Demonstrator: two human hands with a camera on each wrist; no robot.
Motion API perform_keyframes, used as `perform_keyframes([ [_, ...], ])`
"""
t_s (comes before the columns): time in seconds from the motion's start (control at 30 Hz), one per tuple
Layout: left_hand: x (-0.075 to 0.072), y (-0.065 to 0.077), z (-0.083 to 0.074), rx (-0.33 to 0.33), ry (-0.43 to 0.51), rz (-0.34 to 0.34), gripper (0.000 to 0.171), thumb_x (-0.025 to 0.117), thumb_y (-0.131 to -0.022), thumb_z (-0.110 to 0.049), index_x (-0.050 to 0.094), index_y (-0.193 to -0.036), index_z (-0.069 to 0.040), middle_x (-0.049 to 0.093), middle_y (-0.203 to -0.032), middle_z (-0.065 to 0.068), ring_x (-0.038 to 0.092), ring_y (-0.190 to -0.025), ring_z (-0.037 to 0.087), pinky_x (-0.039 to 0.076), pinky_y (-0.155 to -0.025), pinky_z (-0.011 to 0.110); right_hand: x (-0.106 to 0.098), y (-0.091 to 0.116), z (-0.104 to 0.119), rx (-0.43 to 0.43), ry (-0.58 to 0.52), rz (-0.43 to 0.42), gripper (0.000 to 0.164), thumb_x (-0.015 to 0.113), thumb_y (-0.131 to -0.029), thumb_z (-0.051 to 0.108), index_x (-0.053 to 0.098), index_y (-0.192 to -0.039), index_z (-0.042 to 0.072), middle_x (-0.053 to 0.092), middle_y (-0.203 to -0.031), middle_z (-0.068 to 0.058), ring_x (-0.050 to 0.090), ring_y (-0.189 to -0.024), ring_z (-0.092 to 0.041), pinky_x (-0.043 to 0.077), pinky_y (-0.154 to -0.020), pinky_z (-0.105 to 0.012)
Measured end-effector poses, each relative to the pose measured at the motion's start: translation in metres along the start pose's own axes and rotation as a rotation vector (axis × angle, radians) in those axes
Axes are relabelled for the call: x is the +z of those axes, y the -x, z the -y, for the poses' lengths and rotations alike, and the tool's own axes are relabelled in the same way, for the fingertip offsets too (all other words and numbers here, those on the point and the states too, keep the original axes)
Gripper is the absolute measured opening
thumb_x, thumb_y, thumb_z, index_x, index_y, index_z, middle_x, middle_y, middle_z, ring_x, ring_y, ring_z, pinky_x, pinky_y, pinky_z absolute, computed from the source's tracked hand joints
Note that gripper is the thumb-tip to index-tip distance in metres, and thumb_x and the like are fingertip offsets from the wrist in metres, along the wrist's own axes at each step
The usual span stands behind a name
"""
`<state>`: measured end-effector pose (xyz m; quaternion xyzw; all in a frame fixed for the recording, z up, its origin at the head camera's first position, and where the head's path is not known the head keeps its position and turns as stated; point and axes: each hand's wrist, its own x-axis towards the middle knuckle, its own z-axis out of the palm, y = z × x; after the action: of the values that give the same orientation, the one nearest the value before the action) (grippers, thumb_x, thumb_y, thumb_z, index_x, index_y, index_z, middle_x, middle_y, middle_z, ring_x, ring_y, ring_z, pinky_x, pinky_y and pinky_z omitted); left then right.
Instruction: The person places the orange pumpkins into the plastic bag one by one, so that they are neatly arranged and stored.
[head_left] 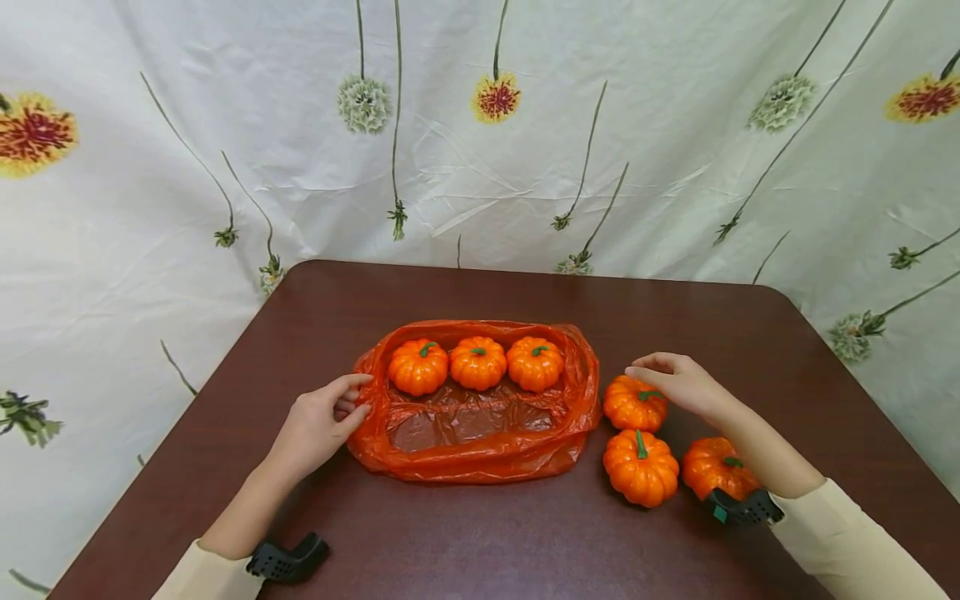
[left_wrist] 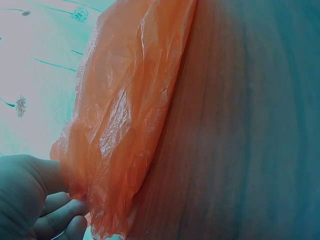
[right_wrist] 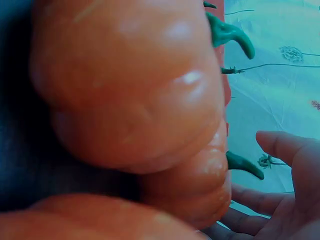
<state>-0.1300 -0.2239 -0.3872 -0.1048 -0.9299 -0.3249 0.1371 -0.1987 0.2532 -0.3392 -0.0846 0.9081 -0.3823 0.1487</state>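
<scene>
An orange plastic bag (head_left: pixel 480 462) lies with its mouth spread wide, and three small orange pumpkins with green stems, one of them the middle pumpkin (head_left: pixel 477 363), sit in a row along its far side. My left hand (head_left: pixel 318 425) pinches the bag's left rim between thumb and fingers; the bag's wrinkled side (left_wrist: pixel 125 110) fills much of the left wrist view. To the right of the bag, my right hand (head_left: pixel 678 385) reaches over the far loose pumpkin (head_left: pixel 630 408), fingers behind it and thumb raised away from it in the right wrist view.
Two more pumpkins lie nearer me on the right: one pumpkin (head_left: pixel 640 471) just in front of the far one, another pumpkin (head_left: pixel 716 467) partly under my right forearm. The dark brown table (head_left: pixel 480 542) ends at a flower-printed cloth (head_left: pixel 450 167) behind it.
</scene>
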Motion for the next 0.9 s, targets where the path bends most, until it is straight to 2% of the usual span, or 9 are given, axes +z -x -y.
perform_keyframes([
  [0.37, -0.002, 0.0, -0.002, -0.008, 0.002, 0.015, 0.037, 0.072, -0.085, -0.003, 0.063, -0.12, -0.001, 0.066, -0.09, 0.009, 0.066, -0.078, 0.024, 0.058, -0.071, 0.043, 0.003, 0.007, -0.014, 0.002, -0.003, 0.052, 0.071, 0.062, -0.093, 0.045, 0.043, -0.142, -0.003, 0.043, -0.142, -0.029, 0.039, -0.13, -0.044, 0.037, -0.103, -0.058],
  [0.53, -0.002, 0.001, -0.002, -0.01, 0.001, 0.016, 0.037, 0.072, -0.085, -0.003, 0.063, -0.121, -0.001, 0.066, -0.09, 0.009, 0.066, -0.079, 0.024, 0.058, -0.072, 0.043, 0.005, 0.008, -0.017, 0.014, 0.001, 0.05, 0.074, 0.063, -0.092, 0.046, 0.042, -0.143, -0.003, 0.044, -0.14, -0.028, 0.041, -0.127, -0.043, 0.036, -0.103, -0.059],
  [0.77, -0.001, 0.0, -0.001, -0.001, 0.005, 0.002, 0.036, 0.073, -0.084, -0.002, 0.064, -0.119, -0.001, 0.066, -0.089, 0.01, 0.066, -0.077, 0.024, 0.058, -0.071, 0.042, 0.006, 0.007, -0.022, -0.001, -0.011, 0.032, 0.069, 0.063, -0.093, 0.043, 0.045, -0.14, -0.004, 0.05, -0.135, -0.027, 0.047, -0.12, -0.04, 0.04, -0.1, -0.055],
  [0.9, -0.001, -0.001, -0.001, 0.005, 0.008, -0.002, 0.037, 0.073, -0.084, -0.001, 0.064, -0.119, -0.001, 0.067, -0.089, 0.01, 0.067, -0.077, 0.024, 0.058, -0.07, 0.042, 0.006, 0.006, -0.023, -0.012, -0.016, 0.015, 0.067, 0.063, -0.093, 0.043, 0.047, -0.138, -0.004, 0.049, -0.136, -0.026, 0.046, -0.122, -0.041, 0.039, -0.101, -0.056],
])
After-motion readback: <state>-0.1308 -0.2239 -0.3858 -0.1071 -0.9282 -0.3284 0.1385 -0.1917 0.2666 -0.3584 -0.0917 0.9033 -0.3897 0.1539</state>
